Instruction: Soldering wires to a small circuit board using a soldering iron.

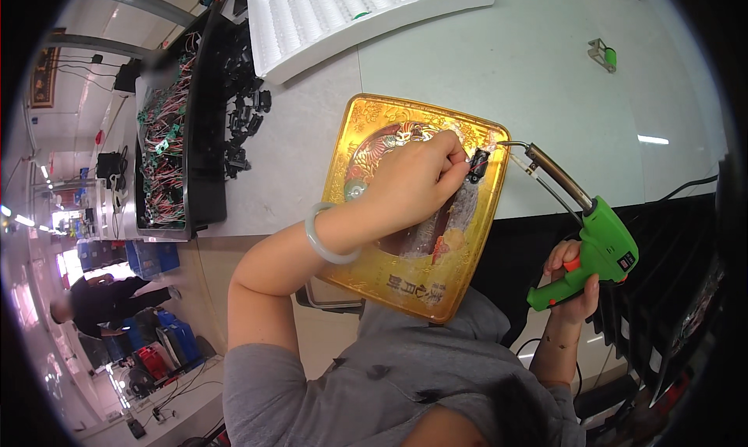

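My left hand [417, 174], with a pale bangle on its wrist, is above a gold rectangular tin lid [374, 272]. Its thumb and forefinger are pinched together right beside a small black plastic part [478, 167] with thin reddish wires. What lies between the fingertips is hidden. My right hand [573, 283] is wrapped around the handle of a green soldering gun [608, 243]. The gun's thin metal tip [510, 143] reaches over the lid's right edge, close to the black part. Whether the tip touches a wire is too small to tell.
A black bin [204, 135] of small green boards with red wires stands at left, beside a pile of black plastic parts [241, 112]. A white foam tray [366, 19] lies at the back. A small metal-and-green piece [604, 55] sits far right. Another person [101, 300] is at far left.
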